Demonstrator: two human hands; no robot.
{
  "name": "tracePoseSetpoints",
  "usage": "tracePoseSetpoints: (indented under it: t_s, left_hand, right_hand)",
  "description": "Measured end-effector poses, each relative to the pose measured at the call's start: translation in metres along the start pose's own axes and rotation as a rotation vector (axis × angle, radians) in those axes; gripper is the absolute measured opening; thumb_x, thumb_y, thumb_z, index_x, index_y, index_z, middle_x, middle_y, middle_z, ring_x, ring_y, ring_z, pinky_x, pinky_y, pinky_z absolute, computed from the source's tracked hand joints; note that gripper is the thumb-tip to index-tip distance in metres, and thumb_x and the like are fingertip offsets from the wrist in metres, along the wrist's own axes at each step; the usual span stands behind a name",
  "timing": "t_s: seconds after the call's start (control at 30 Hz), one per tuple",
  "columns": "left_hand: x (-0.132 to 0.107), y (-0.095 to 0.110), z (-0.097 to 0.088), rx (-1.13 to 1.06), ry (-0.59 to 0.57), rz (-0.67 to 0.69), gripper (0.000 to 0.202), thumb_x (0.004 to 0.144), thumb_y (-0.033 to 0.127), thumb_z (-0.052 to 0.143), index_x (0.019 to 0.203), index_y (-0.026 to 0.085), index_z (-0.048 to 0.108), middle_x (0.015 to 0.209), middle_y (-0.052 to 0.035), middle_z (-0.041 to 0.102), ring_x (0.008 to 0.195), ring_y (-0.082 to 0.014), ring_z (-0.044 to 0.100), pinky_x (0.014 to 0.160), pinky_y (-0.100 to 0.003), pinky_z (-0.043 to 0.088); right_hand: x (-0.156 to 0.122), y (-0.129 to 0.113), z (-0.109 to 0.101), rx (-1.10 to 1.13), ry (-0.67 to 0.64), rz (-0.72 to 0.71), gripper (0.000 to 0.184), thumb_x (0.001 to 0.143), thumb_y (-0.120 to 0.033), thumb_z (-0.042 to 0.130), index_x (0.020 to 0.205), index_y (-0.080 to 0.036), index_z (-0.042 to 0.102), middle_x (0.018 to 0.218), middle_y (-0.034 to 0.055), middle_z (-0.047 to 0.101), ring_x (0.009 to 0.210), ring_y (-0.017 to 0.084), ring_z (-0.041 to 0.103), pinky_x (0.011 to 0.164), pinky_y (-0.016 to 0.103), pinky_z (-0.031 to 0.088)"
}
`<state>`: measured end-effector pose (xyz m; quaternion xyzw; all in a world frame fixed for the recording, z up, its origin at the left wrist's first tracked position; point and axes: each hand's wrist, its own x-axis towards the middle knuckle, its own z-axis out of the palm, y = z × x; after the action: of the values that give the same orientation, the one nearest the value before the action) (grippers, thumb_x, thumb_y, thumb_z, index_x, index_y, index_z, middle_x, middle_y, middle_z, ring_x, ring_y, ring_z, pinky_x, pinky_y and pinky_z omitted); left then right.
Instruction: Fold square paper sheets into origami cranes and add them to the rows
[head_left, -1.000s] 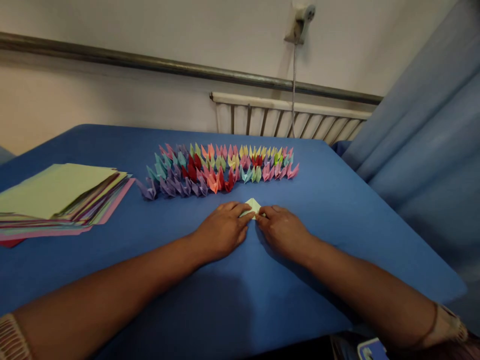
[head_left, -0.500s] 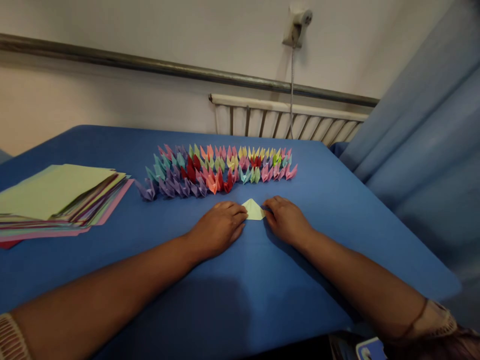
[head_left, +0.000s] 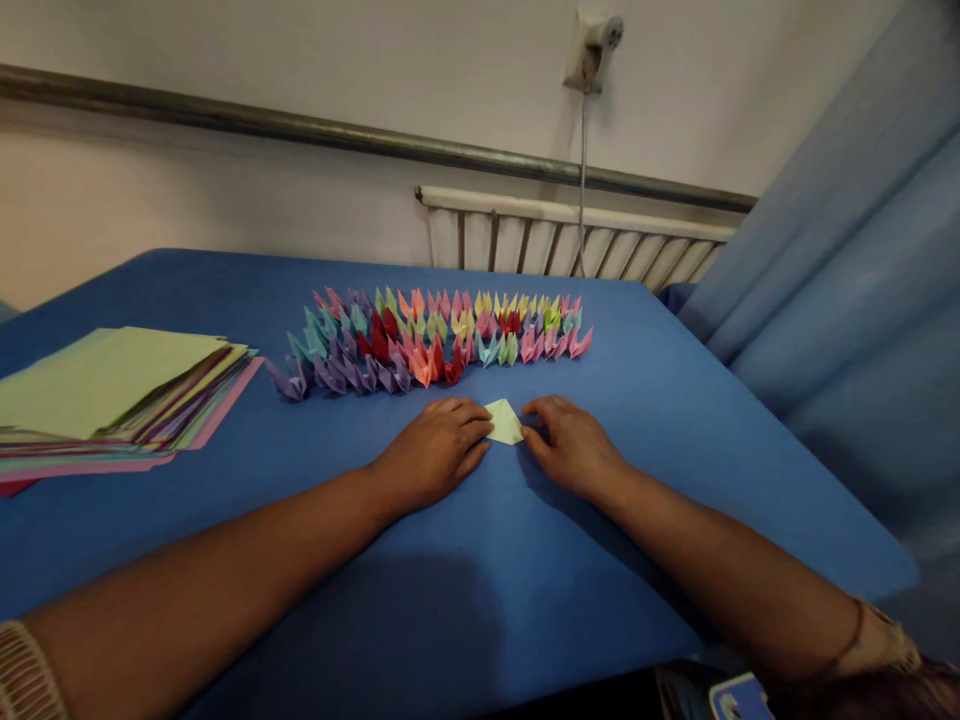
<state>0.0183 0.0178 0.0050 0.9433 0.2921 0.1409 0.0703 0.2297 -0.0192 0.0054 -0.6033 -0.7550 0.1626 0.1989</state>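
Head view: folded paper [head_left: 505, 422] lies on blue tabletop [head_left: 495, 545] beside curtain [head_left: 840, 300].

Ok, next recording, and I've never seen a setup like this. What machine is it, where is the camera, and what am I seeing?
There is no machine: these are a person's own bare hands. Every picture comes from one camera worn on the head, looking forward and down.

On the blue surface, colorful folded paper figures stand in rows, and a stack of paper sheets lies at the left. Nearer the person is a small folded pale green paper. The left hand has its fingertips at its left edge; the right hand is at its right corner. How firmly either grips, I can't tell.
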Motion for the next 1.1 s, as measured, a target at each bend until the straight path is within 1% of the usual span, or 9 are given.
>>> tracePoseSetpoints:
  t_s: [0.1,0.23,0.43,0.5,0.63,0.73,0.9,1.0,1.1]
  left_hand:
    - [0.0,0.0,0.001,-0.012,0.006,-0.002,0.025,0.093,0.024,0.049,0.113,0.019,0.063,0.119,-0.0086,0.063,0.111,-0.0242,0.054,0.098,-0.043,0.04]
    - [0.001,0.001,-0.001,-0.032,0.022,-0.01,0.024,0.092,0.025,0.051,0.111,0.018,0.064,0.115,-0.0089,0.064,0.109,-0.0241,0.055,0.097,-0.043,0.041]
    - [0.002,0.001,-0.002,-0.025,0.007,-0.016,0.024,0.092,0.026,0.05,0.11,0.017,0.065,0.113,-0.0089,0.065,0.109,-0.0239,0.055,0.097,-0.042,0.041]
    - [0.001,-0.002,0.0,-0.029,0.009,-0.017,0.025,0.092,0.026,0.05,0.11,0.017,0.065,0.114,-0.0089,0.064,0.111,-0.0238,0.055,0.098,-0.042,0.041]
    - [0.0,-0.006,0.004,-0.055,0.041,-0.03,0.026,0.091,0.028,0.053,0.113,0.019,0.065,0.118,-0.0093,0.064,0.114,-0.0243,0.054,0.099,-0.043,0.041]
    - [-0.001,-0.007,0.004,-0.064,0.05,-0.026,0.024,0.091,0.026,0.054,0.11,0.02,0.067,0.12,-0.0081,0.064,0.116,-0.0247,0.053,0.1,-0.044,0.041]
    - [-0.003,-0.007,0.004,-0.043,0.076,-0.008,0.021,0.092,0.022,0.052,0.105,0.021,0.069,0.118,-0.0051,0.066,0.118,-0.0239,0.052,0.102,-0.043,0.04]
    - [-0.004,-0.009,0.005,-0.033,0.089,-0.02,0.02,0.093,0.022,0.051,0.098,0.02,0.07,0.116,-0.0047,0.066,0.114,-0.0238,0.053,0.1,-0.043,0.041]
    - [-0.004,-0.01,0.006,-0.065,0.096,-0.038,0.019,0.092,0.021,0.051,0.095,0.02,0.07,0.116,-0.0053,0.066,0.112,-0.0232,0.054,0.099,-0.042,0.043]
  right_hand:
    - [0.003,0.003,0.0,0.026,0.021,0.035,0.028,0.087,-0.022,0.054,0.114,-0.015,0.058,0.112,0.0125,0.065,0.1,0.021,0.061,0.09,0.036,0.045]
    - [0.001,-0.001,0.006,0.254,-0.001,0.056,0.026,0.086,-0.021,0.057,0.112,-0.018,0.058,0.112,0.0105,0.064,0.099,0.019,0.062,0.084,0.033,0.049]
    - [-0.004,-0.002,0.021,0.644,-0.115,0.143,0.014,0.084,-0.021,0.056,0.098,-0.02,0.057,0.09,0.0021,0.068,0.076,0.014,0.065,0.068,0.027,0.051]
    - [-0.001,0.0,0.022,0.589,-0.097,0.129,0.011,0.085,-0.023,0.054,0.095,-0.019,0.059,0.087,0.0014,0.068,0.072,0.014,0.065,0.066,0.026,0.05]
    - [0.011,0.003,0.016,0.136,0.071,0.059,0.023,0.087,-0.028,0.055,0.107,-0.018,0.061,0.101,0.0072,0.066,0.08,0.017,0.063,0.076,0.031,0.048]
    - [0.025,-0.003,0.012,-0.028,0.045,0.081,0.031,0.088,-0.033,0.056,0.113,-0.016,0.058,0.108,0.0109,0.065,0.087,0.018,0.063,0.08,0.032,0.046]
    - [0.041,-0.017,0.013,-0.091,-0.092,0.168,0.031,0.085,-0.044,0.059,0.103,-0.018,0.061,0.092,0.0082,0.069,0.085,0.022,0.064,0.069,0.031,0.043]
    - [0.044,-0.019,0.014,-0.074,-0.116,0.226,0.027,0.081,-0.045,0.064,0.092,-0.021,0.063,0.083,0.005,0.069,0.078,0.021,0.063,0.063,0.029,0.04]
    - [0.041,-0.017,0.017,-0.014,-0.112,0.222,0.02,0.08,-0.042,0.064,0.079,-0.021,0.063,0.075,0.0023,0.067,0.07,0.018,0.06,0.059,0.027,0.037]
